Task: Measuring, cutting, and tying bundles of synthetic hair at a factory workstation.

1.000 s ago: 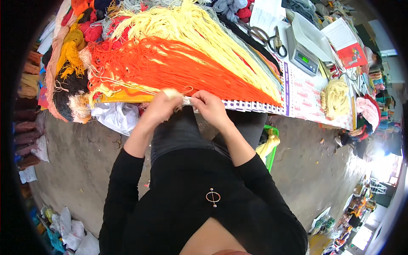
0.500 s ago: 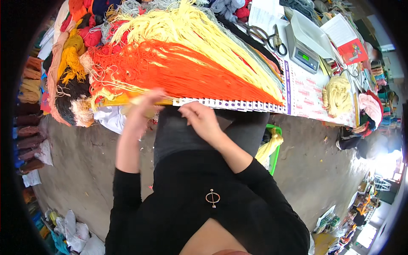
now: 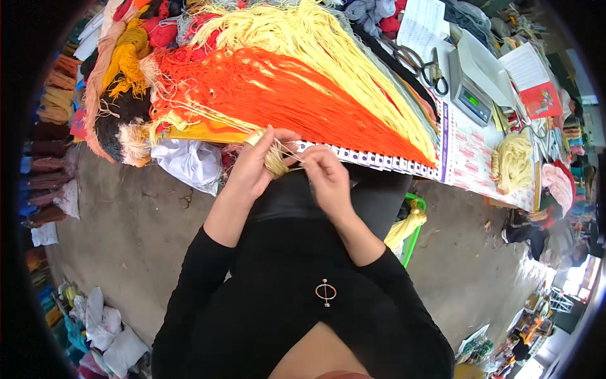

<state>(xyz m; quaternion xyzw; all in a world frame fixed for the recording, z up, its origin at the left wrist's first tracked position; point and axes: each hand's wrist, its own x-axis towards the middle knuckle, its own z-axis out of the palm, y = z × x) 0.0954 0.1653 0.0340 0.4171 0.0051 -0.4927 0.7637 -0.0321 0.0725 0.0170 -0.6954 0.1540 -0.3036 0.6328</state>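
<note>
Over my lap, at the table's front edge, my left hand (image 3: 254, 167) is closed round a small bundle of pale yellow thread (image 3: 276, 159). Loose strands stretch from the bundle to my right hand (image 3: 329, 180), whose thumb and fingers pinch them. Just beyond both hands lies a wide fan of orange threads (image 3: 284, 88), narrowing toward the right. Its near edge runs along a white strip with a row of punched holes (image 3: 372, 159). Behind it spreads a fan of yellow threads (image 3: 271, 35). Where the strands end inside my left fist is hidden.
Right of the threads are black scissors (image 3: 435, 79), a digital scale with a white tray (image 3: 470, 98) and a cream yarn skein (image 3: 512, 161). Mixed yarn (image 3: 129, 63) heaps at the left. A green basket (image 3: 413, 237) stands right of my legs; a white bag (image 3: 189, 165) hangs left.
My hands have come together; the left, blurred before, now shows plainly with the yellow bundle. My right hand has moved to the strands and pinches them. The view has shifted slightly.
</note>
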